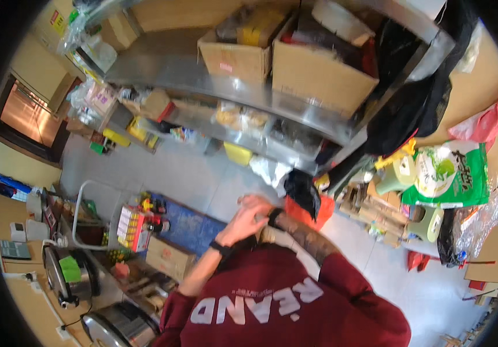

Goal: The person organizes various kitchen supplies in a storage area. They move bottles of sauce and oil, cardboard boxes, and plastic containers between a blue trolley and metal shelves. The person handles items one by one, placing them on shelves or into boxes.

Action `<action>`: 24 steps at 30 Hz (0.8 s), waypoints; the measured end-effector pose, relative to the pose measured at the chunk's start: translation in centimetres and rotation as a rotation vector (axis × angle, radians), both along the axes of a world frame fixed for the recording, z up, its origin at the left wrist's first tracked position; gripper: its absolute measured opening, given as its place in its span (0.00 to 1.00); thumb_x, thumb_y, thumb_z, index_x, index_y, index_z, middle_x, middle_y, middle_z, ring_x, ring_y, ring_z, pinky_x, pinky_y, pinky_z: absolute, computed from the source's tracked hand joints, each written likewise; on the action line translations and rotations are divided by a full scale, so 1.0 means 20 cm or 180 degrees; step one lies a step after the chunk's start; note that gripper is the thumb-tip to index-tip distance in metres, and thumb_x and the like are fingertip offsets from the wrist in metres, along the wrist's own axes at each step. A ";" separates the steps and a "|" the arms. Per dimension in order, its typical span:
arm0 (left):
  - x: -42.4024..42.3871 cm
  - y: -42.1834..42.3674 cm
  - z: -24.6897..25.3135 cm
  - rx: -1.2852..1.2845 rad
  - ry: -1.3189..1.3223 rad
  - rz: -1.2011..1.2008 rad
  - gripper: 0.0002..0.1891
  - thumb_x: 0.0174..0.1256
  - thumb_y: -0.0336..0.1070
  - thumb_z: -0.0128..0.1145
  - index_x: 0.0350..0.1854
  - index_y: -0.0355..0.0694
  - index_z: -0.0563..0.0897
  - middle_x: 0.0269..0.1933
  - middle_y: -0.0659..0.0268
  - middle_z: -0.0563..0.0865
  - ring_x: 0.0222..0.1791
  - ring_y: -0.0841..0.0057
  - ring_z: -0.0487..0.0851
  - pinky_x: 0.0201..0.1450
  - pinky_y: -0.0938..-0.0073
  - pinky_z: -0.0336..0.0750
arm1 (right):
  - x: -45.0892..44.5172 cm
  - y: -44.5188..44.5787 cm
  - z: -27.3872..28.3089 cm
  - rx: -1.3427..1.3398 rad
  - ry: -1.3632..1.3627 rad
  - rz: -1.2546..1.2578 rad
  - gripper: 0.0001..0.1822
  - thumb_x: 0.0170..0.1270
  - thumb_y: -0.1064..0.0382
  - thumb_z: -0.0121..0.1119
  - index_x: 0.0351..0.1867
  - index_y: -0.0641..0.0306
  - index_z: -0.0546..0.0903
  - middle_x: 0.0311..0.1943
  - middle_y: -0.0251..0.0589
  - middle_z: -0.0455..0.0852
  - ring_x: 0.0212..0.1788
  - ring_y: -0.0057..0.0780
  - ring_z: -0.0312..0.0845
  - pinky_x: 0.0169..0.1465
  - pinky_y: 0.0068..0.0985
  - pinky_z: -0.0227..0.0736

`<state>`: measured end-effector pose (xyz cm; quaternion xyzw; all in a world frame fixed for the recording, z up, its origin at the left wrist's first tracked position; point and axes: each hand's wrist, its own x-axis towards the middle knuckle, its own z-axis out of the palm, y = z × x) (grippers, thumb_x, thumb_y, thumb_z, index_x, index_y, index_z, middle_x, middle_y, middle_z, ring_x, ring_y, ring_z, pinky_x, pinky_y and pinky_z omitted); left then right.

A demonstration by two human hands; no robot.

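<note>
My left hand [239,225], with a dark band on its wrist, reaches across in front of my body. Its fingers lie over my right hand [255,203], close to the dark wristband [275,215] on my right wrist. The hands overlap and are blurred, so the finger pose and anything between them cannot be made out. My right forearm is tattooed. Just beyond the hands is the blue deck of a platform cart [192,227], bearing a cardboard box [170,259] and a red and white carton [134,230]. A black plastic bag [303,193] lies right of my hands.
A metal shelf [162,54] ahead holds open cardboard boxes [325,76]. The cart's metal handle [75,212] rises at the left, near steel rice cookers [118,325]. At the right are a green and white sack [448,173], green plastic stools [427,223] and stacked cardboard [370,208].
</note>
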<state>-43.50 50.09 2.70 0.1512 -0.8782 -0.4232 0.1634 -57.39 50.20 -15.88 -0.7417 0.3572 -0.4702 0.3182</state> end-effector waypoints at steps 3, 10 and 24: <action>0.08 -0.06 -0.03 0.0691 -0.0405 0.0320 0.18 0.60 0.33 0.64 0.53 0.40 0.79 0.46 0.58 0.84 0.47 0.66 0.82 0.48 0.67 0.77 | 0.05 -0.01 0.13 0.0777 0.0079 0.0227 0.11 0.51 0.58 0.61 0.34 0.60 0.78 0.31 0.43 0.78 0.40 0.45 0.77 0.39 0.40 0.71; 0.14 -0.63 0.03 0.0750 -0.0158 0.0983 0.15 0.63 0.33 0.61 0.53 0.41 0.80 0.47 0.65 0.86 0.44 0.77 0.83 0.44 0.74 0.77 | -0.23 -0.30 0.55 0.1035 0.0579 -0.1346 0.17 0.57 0.63 0.61 0.48 0.65 0.80 0.40 0.49 0.85 0.38 0.41 0.84 0.44 0.34 0.78; -0.31 -2.00 0.30 0.1439 0.1472 0.1263 0.19 0.69 0.36 0.57 0.59 0.35 0.74 0.58 0.61 0.80 0.53 0.76 0.80 0.52 0.74 0.75 | -0.59 -1.09 1.23 0.0328 -0.0384 -0.3565 0.35 0.64 0.68 0.58 0.71 0.70 0.58 0.66 0.57 0.68 0.68 0.43 0.66 0.62 0.34 0.71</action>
